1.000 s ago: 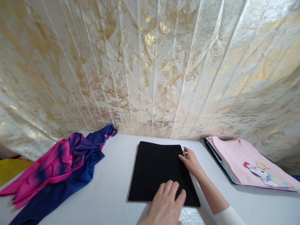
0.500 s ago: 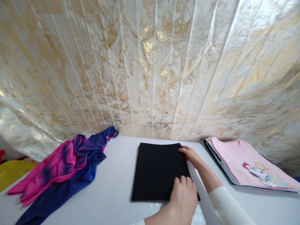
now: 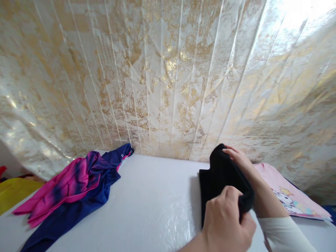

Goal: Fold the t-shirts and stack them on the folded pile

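Note:
A folded black garment (image 3: pixel 220 178) is lifted off the table at its right side, its right edge bent and bunched between my two hands. My left hand (image 3: pixel 225 217) is closed on the near end of that edge, with the thumb underneath. Farther off, my right hand (image 3: pixel 238 157) grips the far corner, its fingertips at the top of the cloth. The cloth's left part hangs down towards the table. Beyond my right forearm, a folded pink shirt (image 3: pixel 294 199) with a cartoon print lies partly hidden.
On the left lies a crumpled pink and navy garment (image 3: pixel 81 178) on the white table (image 3: pixel 157 189). Yellow cloth (image 3: pixel 18 192) shows at the far left. A shiny white and gold curtain (image 3: pixel 157 87) hangs behind the table's back edge.
The black garment, flat on the table before, is now raised, bent and shifted right. Both hands have moved right with it, and my right forearm now covers part of the pink shirt.

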Tool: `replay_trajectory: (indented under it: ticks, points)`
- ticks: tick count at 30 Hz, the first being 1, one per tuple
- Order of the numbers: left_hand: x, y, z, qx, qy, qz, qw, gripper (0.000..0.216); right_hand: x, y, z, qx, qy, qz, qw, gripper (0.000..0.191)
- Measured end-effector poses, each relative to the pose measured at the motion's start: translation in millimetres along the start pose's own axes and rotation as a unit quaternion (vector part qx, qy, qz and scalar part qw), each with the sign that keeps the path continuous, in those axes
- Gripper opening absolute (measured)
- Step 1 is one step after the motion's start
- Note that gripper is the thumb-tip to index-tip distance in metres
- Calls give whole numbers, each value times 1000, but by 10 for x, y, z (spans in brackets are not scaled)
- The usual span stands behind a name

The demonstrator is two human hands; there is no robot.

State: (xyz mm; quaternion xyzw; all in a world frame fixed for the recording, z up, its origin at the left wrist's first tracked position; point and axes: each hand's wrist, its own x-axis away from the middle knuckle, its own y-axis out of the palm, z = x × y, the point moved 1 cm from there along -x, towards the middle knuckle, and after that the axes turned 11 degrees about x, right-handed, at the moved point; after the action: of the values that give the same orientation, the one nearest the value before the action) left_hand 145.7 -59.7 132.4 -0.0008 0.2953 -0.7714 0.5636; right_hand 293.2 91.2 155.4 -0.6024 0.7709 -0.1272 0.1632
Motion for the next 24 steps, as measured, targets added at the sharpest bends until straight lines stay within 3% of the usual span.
replay_trajectory:
  ticks: [3, 5, 8, 11, 13, 16, 20, 24]
  points:
    - [141, -231, -84, 53, -62, 53, 995, 42, 67, 402, -359, 19, -23, -82, 996, 49]
    - [342, -422, -313, 41, -58, 87, 994, 55, 193, 827, -462, 44, -47, -134, 989, 45]
    - [781, -734, -870, -59, -61, 123, 989, 70, 419, 1465, -383, 49, -54, -205, 976, 41]
    - [1207, -1004, -1396, -237, -62, 160, 956, 80, 530, 1812, -162, 53, -53, -251, 965, 43]
    - [1340, -1093, -1563, -303, -45, 123, 944, 75, 484, 1808, 1, 57, -55, -244, 967, 43]
    - [1217, -1053, -1500, -313, -18, -4, 950, 63, 287, 1530, 263, 81, -46, -201, 975, 39]
    - [764, -782, -1240, -248, -7, -160, 955, 59, 69, 974, 674, 135, -21, -124, 983, 28]
    - [513, -461, -1268, -201, 37, -205, 957, 55, 52, 628, 1065, 166, 0, -82, 983, 25]
